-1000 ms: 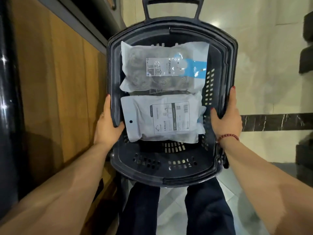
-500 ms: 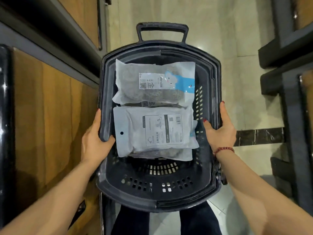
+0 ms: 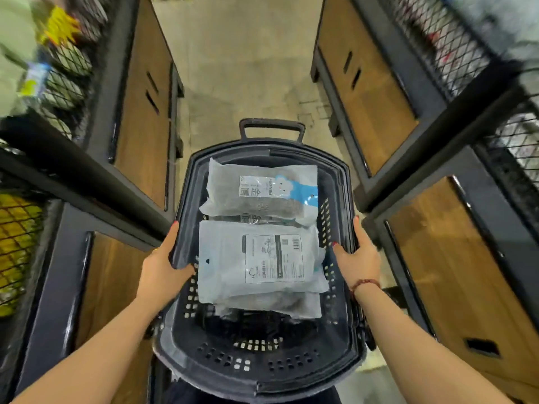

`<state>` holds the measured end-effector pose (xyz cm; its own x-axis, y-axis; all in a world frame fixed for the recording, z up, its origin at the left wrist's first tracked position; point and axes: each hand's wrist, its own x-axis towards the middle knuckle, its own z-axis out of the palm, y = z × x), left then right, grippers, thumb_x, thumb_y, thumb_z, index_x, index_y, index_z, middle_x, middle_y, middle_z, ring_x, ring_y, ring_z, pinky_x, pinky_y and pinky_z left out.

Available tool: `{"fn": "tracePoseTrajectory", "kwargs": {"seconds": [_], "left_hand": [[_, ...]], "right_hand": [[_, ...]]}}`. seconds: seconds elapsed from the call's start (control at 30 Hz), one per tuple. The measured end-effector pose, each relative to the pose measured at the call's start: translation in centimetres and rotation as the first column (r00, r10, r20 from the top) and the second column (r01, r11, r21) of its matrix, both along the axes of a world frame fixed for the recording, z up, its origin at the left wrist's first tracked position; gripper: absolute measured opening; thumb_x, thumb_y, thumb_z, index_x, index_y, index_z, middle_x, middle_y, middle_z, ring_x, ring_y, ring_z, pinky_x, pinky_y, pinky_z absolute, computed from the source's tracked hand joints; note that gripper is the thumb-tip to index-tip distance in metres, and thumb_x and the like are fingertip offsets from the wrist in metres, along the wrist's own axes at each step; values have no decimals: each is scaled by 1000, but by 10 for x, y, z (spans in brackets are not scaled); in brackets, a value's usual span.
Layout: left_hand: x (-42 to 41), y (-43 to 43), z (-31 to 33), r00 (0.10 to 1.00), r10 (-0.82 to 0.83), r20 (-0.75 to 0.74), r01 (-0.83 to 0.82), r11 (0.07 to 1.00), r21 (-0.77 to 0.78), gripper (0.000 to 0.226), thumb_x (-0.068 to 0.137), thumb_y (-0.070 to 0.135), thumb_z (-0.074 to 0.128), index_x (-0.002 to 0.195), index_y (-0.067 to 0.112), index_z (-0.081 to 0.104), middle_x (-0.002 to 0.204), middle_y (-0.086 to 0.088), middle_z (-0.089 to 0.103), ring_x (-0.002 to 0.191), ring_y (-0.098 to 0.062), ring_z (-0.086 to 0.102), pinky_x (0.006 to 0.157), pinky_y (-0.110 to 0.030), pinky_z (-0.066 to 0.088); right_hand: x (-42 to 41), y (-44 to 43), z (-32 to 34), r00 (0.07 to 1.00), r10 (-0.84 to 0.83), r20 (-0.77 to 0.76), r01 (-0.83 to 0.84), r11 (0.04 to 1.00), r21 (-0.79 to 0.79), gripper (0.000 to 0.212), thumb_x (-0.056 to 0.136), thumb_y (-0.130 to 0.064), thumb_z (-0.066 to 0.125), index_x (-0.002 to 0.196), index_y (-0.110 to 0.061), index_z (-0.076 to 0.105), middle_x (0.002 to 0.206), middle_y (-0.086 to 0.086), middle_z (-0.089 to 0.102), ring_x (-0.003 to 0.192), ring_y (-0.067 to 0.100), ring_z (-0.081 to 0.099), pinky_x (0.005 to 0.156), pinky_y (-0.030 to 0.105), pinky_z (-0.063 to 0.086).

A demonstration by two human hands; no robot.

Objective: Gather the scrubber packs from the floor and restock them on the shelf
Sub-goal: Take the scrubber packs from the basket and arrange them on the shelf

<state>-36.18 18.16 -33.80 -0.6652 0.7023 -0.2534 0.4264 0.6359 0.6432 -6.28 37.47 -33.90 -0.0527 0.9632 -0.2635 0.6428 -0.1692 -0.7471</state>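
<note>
Head-worn, steeply down over basket (image 3: pixel 184 205)

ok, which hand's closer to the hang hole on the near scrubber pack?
Left. The left hand grips the basket rim right beside the hang hole; the right hand grips the opposite rim, across the scrubber pack.

This is a shop aisle. Dark-framed shelf units (image 3: pixel 443 135) with wood-panelled bases line both sides of a pale tiled floor (image 3: pixel 242 68). Their wire-mesh racks (image 3: pixel 17 237) hold packaged goods. A plastic shopping basket (image 3: pixel 256 360) carries sealed, barcoded scrubber packs (image 3: pixel 262 266).
</note>
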Motion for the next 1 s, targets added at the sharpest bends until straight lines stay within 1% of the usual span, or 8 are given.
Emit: {"fn": "tracePoseTrajectory", "kwargs": {"seconds": [0.13,0.33,0.53,0.63,0.77,0.83,0.93,1.0], "left_hand": [[-3,38,33,1000,-1,18,0,999,40,95,82,7,73,154,32,16,73,-4,66,55,-15,58,47,-23,43],[-47,117,50,998,-55,-16,56,996,70,99,79,6,75,155,31,17,92,-12,69,62,-20,62,60,-33,54],[-122,224,51,988,-154,13,153,987,59,97,80,6,75,153,36,18,102,-24,69,44,-9,48,42,-19,39],[-153,273,54,980,-191,52,186,979,81,94,82,5,73,153,35,17,106,-14,70,46,-13,49,40,-22,40],[-179,331,62,971,-226,78,220,972,77,96,83,2,71,155,28,13,71,-4,59,46,-11,46,38,-17,32],[-185,360,63,973,-198,120,191,979,69,98,83,1,70,155,31,10,84,-11,63,46,-10,46,37,-15,32],[-193,405,57,981,-158,109,152,987,62,101,83,5,72,156,32,7,135,-13,57,51,-10,50,40,-18,37],[-199,436,47,983,-141,121,135,989,60,103,82,5,73,156,27,5,132,-14,59,56,-12,53,45,-24,41]], "right_hand": [[-4,40,35,1000,-21,23,20,999,35,74,87,-20,68,150,-34,31,108,8,70,53,12,42,67,35,54],[-41,108,60,997,-48,67,44,997,57,73,85,-30,68,148,-42,31,117,6,68,64,21,58,67,37,57],[-100,180,60,987,-149,67,146,988,44,73,85,-33,67,147,-41,31,108,5,69,73,22,61,74,39,57],[-126,212,62,975,-213,69,210,977,46,71,86,-31,68,148,-37,33,112,8,69,83,23,62,80,37,55],[-152,255,64,961,-270,66,265,962,72,71,86,-32,68,148,-38,33,117,4,68,90,22,64,82,36,55],[-159,281,65,956,-281,81,276,959,71,71,86,-31,68,148,-37,33,106,2,69,78,18,65,74,34,56],[-170,324,63,955,-275,110,269,961,70,72,86,-27,69,148,-35,34,103,4,70,76,19,65,73,34,57],[-174,355,58,954,-277,114,271,960,63,72,86,-26,70,148,-34,35,106,5,70,83,22,65,79,36,56]]}}
